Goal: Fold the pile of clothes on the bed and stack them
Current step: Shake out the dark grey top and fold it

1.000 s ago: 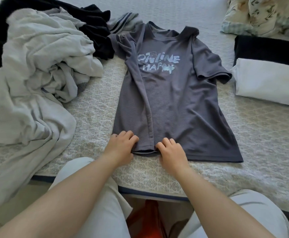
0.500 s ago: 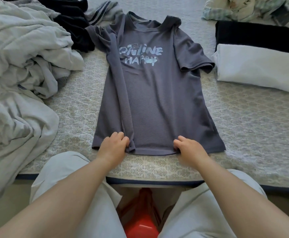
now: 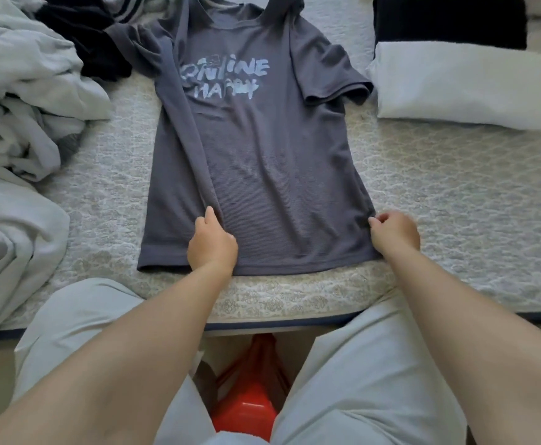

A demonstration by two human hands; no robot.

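A dark grey short-sleeved T-shirt [image 3: 262, 162] with pale blue lettering on the chest lies face up in the middle of the frame, spread on the bed [image 3: 455, 194], whose cover is a light quilted fabric with a diamond pattern. Its neck points to the top of the frame and its hem runs just above the bed's near edge. A long ridge of folded cloth runs down the shirt's left side from the shoulder towards the hem.

The left hand [image 3: 212, 242] rests on the shirt near the hem, at the foot of that ridge, fingers curled and pinching the cloth. The right hand [image 3: 395, 233] grips the shirt's right edge just above the hem corner, its fingers curled round the fabric.

In the upper left of the frame sits a heap of crumpled pale grey clothes [image 3: 22, 101], reaching down the left side, with a crumpled black garment [image 3: 102, 49] between it and the shirt's left sleeve. At the upper right a folded white garment [image 3: 461, 88] lies near the shirt's right sleeve, and a folded black garment [image 3: 448, 20] lies just beyond it. At the bottom, the person's legs in light grey trousers [image 3: 359, 380] frame a red plastic object [image 3: 249, 409] on the floor.
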